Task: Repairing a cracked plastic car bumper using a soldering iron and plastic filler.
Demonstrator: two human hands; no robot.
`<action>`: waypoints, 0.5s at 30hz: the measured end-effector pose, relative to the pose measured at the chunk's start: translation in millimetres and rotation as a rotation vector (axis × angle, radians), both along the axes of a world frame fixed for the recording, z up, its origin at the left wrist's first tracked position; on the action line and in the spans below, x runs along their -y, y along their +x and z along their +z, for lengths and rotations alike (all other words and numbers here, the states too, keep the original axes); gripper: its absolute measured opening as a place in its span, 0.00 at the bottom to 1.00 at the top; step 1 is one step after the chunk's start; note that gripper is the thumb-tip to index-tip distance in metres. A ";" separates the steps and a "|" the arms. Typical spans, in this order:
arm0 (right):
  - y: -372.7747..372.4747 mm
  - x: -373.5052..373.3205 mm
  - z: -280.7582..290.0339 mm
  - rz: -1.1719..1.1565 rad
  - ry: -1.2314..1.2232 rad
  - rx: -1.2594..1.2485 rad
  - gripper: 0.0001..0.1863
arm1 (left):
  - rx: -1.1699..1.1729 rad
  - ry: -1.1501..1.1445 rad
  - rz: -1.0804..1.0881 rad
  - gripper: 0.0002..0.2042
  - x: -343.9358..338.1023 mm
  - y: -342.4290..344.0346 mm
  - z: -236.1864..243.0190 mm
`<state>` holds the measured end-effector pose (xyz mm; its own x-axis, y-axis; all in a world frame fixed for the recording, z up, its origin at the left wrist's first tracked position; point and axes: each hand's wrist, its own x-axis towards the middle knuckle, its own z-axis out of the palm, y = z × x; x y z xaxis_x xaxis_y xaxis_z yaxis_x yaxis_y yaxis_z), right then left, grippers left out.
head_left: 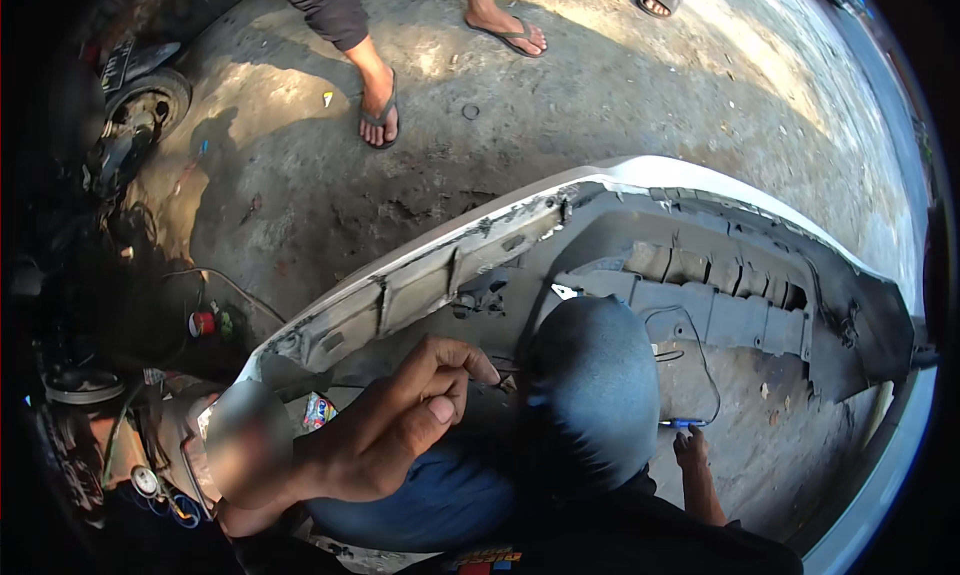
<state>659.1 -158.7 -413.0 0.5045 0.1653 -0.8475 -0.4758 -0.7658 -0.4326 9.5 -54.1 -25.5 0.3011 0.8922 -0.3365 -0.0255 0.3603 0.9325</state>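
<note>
A large car bumper (450, 260), white outside and grey inside, lies curved around me with its inner side showing. My left hand (405, 425) is raised over its left part, fingers curled in a pinch. A small dark piece shows by the index fingertip; whether the hand holds it is unclear. Beyond my knee (595, 390), my right hand (692, 450) is closed around a blue-handled, pen-like tool that looks like a soldering iron (682, 424). Its thin dark cord (712, 380) loops up over the bumper's slotted grey inner panel (715, 315).
Two people in flip-flops (378, 115) and sandals (660, 2) stand beyond the bumper on concrete. A motorcycle wheel (150, 105) is at far left. A red can (202, 323), a colourful packet (319, 411), hoses and a round gauge (145, 482) lie nearer on my left.
</note>
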 end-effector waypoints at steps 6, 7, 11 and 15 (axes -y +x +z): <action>-224.5 -139.0 199.5 0.506 0.654 0.293 0.15 | -0.023 0.032 0.231 0.14 60.2 9.5 38.9; -257.1 -161.7 241.6 0.633 0.805 0.279 0.14 | 0.008 0.059 0.302 0.14 60.5 19.0 32.5; -359.3 -185.3 343.6 1.164 1.308 0.093 0.09 | 0.124 0.102 0.747 0.13 61.4 46.1 8.3; -447.2 -198.7 389.2 1.843 1.594 0.073 0.19 | 0.348 0.136 0.888 0.12 57.4 51.1 -7.0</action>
